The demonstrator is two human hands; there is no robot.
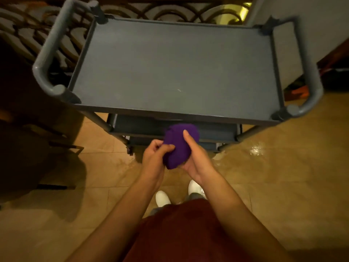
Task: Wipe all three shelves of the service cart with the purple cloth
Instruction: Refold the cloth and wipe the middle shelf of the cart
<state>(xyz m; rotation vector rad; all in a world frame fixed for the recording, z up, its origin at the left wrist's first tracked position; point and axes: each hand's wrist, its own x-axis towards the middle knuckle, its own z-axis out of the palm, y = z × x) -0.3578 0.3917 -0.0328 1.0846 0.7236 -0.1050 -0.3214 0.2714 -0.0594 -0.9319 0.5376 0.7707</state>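
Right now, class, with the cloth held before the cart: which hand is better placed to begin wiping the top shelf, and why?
Probably the right hand: it cups the purple cloth from beneath, while the left hand only pinches its edge. The top shelf lies just ahead.

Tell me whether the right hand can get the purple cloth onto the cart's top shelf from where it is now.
Probably yes. The right hand and left hand hold the purple cloth just before the top shelf, which is bare, with nothing between.
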